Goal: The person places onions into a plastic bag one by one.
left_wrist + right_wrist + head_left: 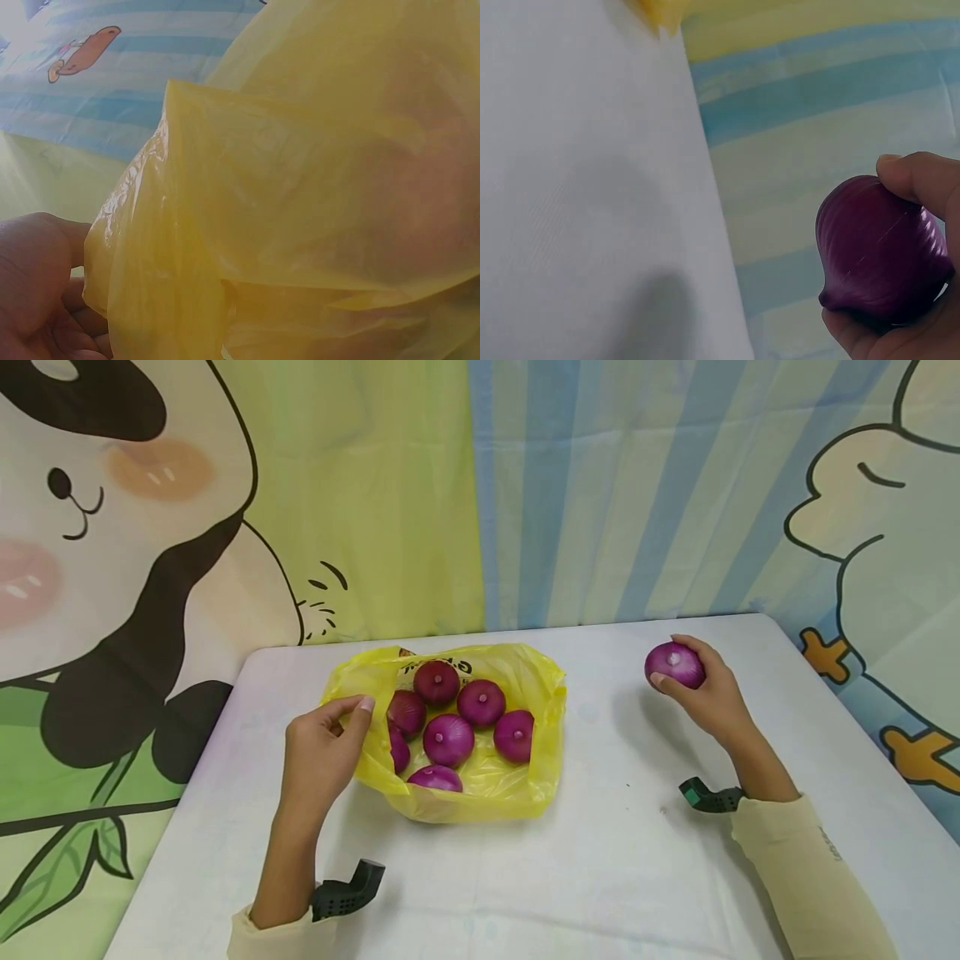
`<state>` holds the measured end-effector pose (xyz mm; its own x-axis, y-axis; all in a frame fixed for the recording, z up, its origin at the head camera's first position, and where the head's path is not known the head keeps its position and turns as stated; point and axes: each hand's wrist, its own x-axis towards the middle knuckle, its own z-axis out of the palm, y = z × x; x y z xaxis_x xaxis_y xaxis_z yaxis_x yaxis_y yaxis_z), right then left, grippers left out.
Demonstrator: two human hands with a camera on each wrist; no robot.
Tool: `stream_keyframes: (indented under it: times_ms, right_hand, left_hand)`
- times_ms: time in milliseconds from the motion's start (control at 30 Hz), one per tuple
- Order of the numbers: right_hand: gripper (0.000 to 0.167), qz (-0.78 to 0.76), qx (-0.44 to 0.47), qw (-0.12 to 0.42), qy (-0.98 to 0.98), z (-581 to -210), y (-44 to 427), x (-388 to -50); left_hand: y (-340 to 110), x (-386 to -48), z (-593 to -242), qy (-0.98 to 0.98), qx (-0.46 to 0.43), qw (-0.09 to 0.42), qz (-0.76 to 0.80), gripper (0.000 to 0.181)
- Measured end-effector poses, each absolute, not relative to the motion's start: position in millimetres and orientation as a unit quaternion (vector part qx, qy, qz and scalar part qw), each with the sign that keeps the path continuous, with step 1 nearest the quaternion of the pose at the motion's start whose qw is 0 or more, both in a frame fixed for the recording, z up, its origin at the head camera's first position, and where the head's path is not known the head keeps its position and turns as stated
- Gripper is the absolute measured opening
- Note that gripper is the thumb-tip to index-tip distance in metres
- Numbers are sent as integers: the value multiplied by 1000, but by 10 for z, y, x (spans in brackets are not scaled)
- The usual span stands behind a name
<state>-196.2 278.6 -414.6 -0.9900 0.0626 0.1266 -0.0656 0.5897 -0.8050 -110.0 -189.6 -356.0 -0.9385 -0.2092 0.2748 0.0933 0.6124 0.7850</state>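
A yellow plastic bag (546,777) stands wide-mouthed on the table, with several red onions (448,740) inside it. My left hand (321,750) pinches the bag's left rim between thumb and fingers. Up close in the left wrist view, the thin yellow film (300,187) hides most of what lies behind it. Off to the right of the bag, my right hand (712,697) holds a single red onion (672,663) above the table. The right wrist view shows this onion (877,247) gripped by thumb and fingers, its pointed end facing down and left.
A white cloth covers the table (600,868). Behind its far edge hangs a cartoon-printed curtain (600,493) with a panda on the left. Dark wrist cameras (348,891) are strapped to both wrists.
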Motion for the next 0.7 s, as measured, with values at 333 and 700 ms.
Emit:
stream_keyframes:
  times_ms: [333, 700]
  right_hand:
    - [73, 489, 42, 55, -870, -3901, 2568, -1912]
    - [73, 531, 82, 36, -842, -3645, 2249, -1899]
  left_hand:
    - [-1898, -1101, -3571, -881, 30, 171, -440, 35]
    - [-1893, -1094, -3553, -882, 30, 170, -438, 35]
